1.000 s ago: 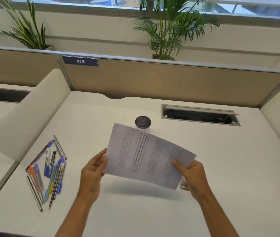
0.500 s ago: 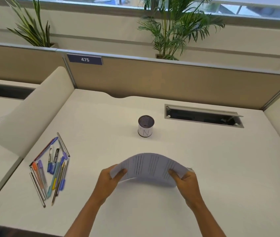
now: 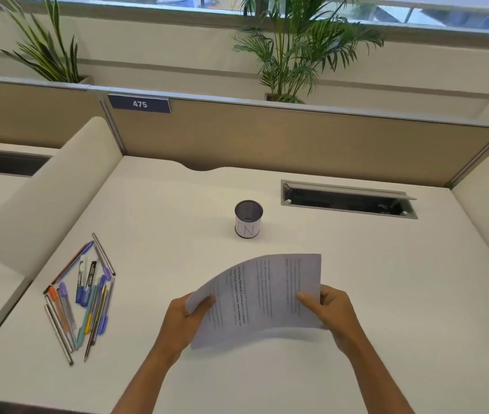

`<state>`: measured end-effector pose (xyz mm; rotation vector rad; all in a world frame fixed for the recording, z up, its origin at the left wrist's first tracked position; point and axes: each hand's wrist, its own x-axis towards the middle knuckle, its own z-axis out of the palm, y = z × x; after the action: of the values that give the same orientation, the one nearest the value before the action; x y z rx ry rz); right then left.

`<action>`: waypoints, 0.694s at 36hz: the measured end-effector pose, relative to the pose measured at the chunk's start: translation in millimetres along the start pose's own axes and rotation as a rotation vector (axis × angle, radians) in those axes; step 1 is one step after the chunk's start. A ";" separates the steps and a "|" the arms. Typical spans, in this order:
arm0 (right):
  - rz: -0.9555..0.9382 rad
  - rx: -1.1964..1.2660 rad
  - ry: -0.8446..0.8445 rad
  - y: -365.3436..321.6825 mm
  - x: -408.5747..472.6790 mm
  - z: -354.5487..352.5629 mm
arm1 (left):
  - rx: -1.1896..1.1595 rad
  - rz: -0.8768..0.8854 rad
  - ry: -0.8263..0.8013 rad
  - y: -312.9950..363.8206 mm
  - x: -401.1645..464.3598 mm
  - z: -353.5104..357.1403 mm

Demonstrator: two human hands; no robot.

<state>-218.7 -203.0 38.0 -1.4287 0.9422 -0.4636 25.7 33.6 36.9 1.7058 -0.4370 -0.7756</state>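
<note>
A printed sheet of paper (image 3: pixel 262 297) is held just above the white desk (image 3: pixel 386 294), bowed upward in an arch. My left hand (image 3: pixel 183 321) pinches its left edge, thumb on top. My right hand (image 3: pixel 331 309) pinches its right edge, thumb on the printed side. The text runs sideways across the sheet. A small black mesh cup (image 3: pixel 248 219) with a white label stands upright behind the paper, apart from it.
Several pens and pencils (image 3: pixel 83 294) lie in a loose pile at the desk's left. An open cable tray slot (image 3: pixel 348 200) sits at the back right. Tan partition panels (image 3: pixel 267 138) and curved white side dividers (image 3: pixel 49 198) border the desk.
The sheet came down from a raised, flat hold to low over the desk, bent into an arch, and now its far edge has lifted so the printed side faces up again.
</note>
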 end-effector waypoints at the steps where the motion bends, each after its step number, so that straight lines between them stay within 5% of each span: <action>1: 0.037 0.033 -0.062 -4.5 1.3 -6.8 | -0.046 -0.025 0.010 0.2 0.3 0.5; 7: 0.217 0.446 -0.105 -12.0 4.7 -30.4 | -0.296 -0.089 0.070 2.2 -5.4 13.9; 12: 0.174 0.925 -0.145 -5.0 -1.8 -13.5 | -0.463 -0.143 0.122 4.0 -14.0 38.9; 25: 0.055 0.298 0.445 -9.9 -37.7 64.9 | -0.779 -0.302 0.141 14.8 -41.5 139.3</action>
<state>-187.7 -134.9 49.8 -1.0433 1.2046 -0.8662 -98.9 -42.2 44.4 1.0816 0.2194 -0.8841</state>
